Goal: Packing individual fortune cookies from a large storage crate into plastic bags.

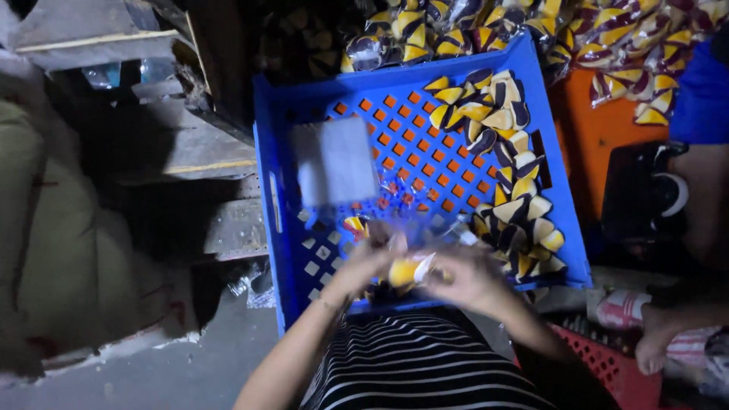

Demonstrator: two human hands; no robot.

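At the lower centre of the frame, the left hand (363,267) and right hand (469,279) pinch a small yellow wedge-shaped snack in clear plastic wrap (406,271) between them, fingers closed on it. Just above lies a blue perforated plastic crate (277,205), with yellow-and-dark wrapped wedges (505,163) stacked along its right side. A red plastic basket (607,368) sits at lower right.

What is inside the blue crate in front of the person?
Inside the blue crate, wrapped yellow and dark wedge pieces lie along one side, and a pale flat sheet lies on its holed floor. The hands cover the near edge, so what lies there stays hidden.
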